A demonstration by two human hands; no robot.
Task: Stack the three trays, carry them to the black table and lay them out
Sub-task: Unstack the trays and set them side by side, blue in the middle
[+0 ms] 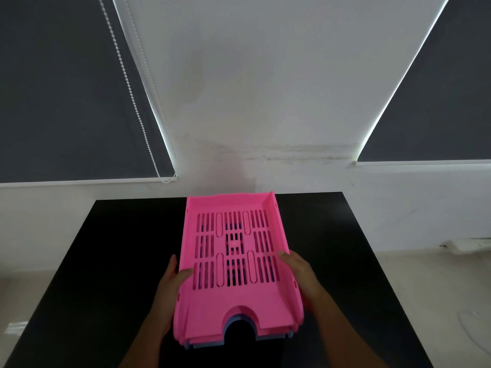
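Note:
A stack of slotted letter trays is held over the black table [106,261]. The top pink tray [233,304] hides most of the others. A second pink edge shows just under it at the near end, and a blue tray [276,336] peeks out at the bottom. My left hand [170,285] grips the stack's left side, thumb over the rim. My right hand [300,274] grips the right side in the same way. Whether the stack touches the table is hidden from view.
The table stands against a white wall [265,102]. Dark roller blinds [66,88] hang at left and right, a bead chain [132,96] beside the left one. Pale floor [438,288] lies to the right of the table, with a white cable strip along the wall base.

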